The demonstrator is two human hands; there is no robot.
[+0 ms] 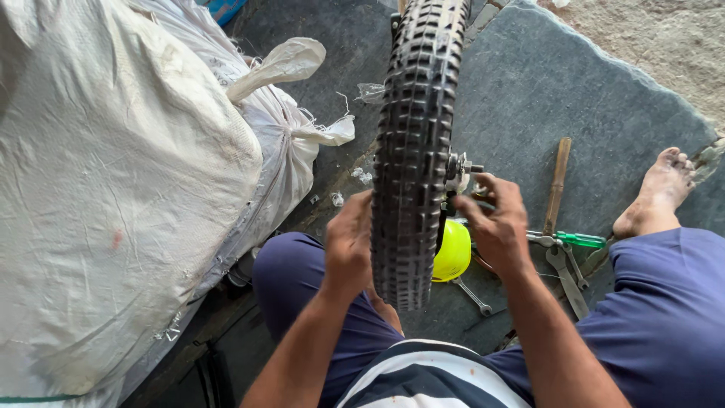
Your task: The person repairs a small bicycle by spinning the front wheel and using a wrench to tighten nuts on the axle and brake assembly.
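Note:
A knobbly black bicycle tyre (413, 143) stands upright on edge between my knees, seen from above. My left hand (348, 243) presses against its left side near the hub, which the tyre hides. On the other side my right hand (495, 223) has its fingers curled at the metal axle and nut (458, 171). Whether either hand grips a small part is hidden.
Big white woven sacks (128, 181) fill the left. On the dark stone slab (529, 91) to the right lie a yellow round object (453, 251), spanners (563, 272), a green-handled screwdriver (580, 240) and a wooden-handled tool (557, 185). My bare foot (655, 195) rests far right.

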